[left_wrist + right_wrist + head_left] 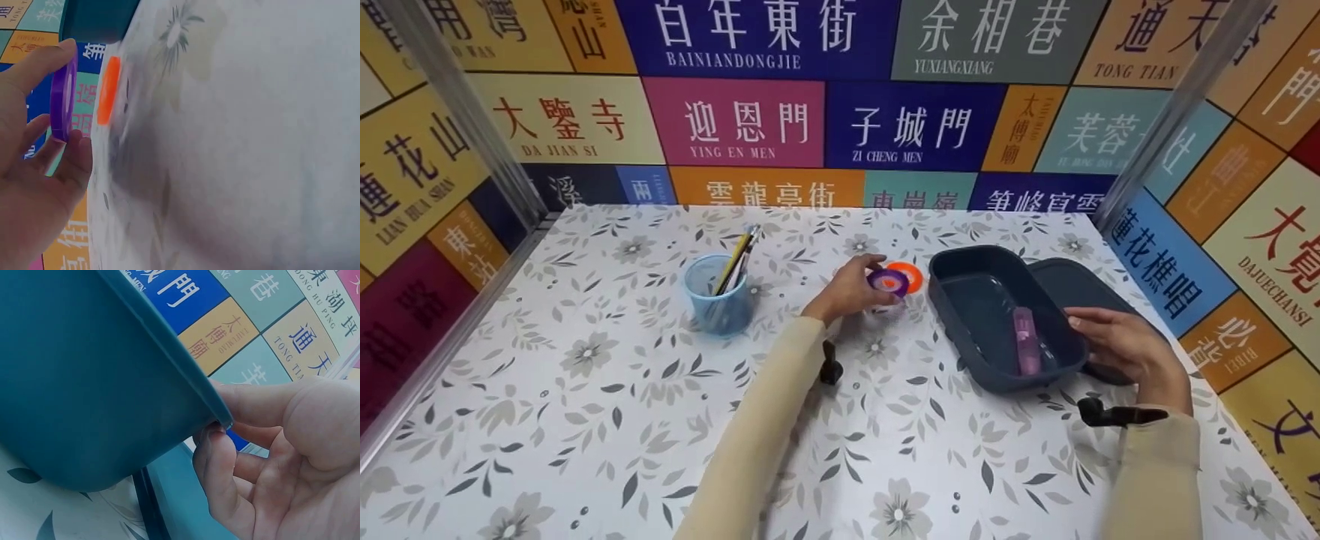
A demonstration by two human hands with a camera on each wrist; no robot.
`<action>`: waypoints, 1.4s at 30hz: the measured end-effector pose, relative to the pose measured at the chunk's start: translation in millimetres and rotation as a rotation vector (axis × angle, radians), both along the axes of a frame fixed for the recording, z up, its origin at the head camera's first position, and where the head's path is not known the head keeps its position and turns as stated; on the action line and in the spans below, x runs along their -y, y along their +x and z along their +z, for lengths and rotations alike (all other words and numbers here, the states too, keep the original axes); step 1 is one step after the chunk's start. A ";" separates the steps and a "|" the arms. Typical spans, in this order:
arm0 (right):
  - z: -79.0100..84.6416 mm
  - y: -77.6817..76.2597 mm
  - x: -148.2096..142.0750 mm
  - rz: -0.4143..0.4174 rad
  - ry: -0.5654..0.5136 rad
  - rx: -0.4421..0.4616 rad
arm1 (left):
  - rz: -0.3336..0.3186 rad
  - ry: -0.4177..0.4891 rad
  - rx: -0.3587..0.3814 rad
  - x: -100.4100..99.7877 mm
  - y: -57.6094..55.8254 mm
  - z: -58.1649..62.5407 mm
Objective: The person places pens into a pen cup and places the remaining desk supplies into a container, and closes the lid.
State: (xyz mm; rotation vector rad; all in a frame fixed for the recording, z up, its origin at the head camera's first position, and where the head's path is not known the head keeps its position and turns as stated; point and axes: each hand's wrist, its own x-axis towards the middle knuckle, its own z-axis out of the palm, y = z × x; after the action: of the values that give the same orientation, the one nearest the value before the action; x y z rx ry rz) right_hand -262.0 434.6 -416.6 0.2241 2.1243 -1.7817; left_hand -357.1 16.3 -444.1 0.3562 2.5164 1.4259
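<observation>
My left hand (855, 289) pinches a purple ring (63, 101), shaped like a small roll of tape, between thumb and fingertips, held on edge above the tabletop. Beyond it on the cloth lies an orange ring (913, 276) of similar shape, partly covered by the purple one in the head view. With thumb and fingers, my right hand (1129, 345) grips the right rim of a dark blue-grey box (971, 292). The box is open-topped, and its right end overlaps a flat lid. A pink translucent stick-shaped thing (1025, 341) lies inside toward the near right.
The dark lid (1084, 277) lies on the table to the right of the box. A light blue mesh cup (718, 304) holding pencils (739, 259) stands left of my left hand. Sign-covered panels (735, 120) border the floral tabletop (607, 420).
</observation>
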 end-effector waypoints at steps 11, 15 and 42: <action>-0.3 1.0 0.6 -0.007 0.028 -0.015 | -0.038 0.046 -0.026 -19.1 7.2 15.8; -0.6 1.1 1.0 -0.007 0.052 -0.026 | -0.045 0.041 -0.014 -24.9 8.9 19.1; -0.2 1.4 2.5 -0.027 0.100 -0.014 | -0.185 -0.139 -0.218 -86.7 24.8 44.0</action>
State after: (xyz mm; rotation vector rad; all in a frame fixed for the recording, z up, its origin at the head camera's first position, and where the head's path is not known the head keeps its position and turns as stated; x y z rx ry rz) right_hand -260.6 432.1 -416.8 0.2673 2.2331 -1.6979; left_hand -332.3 103.0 -400.1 0.7324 2.6502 1.1934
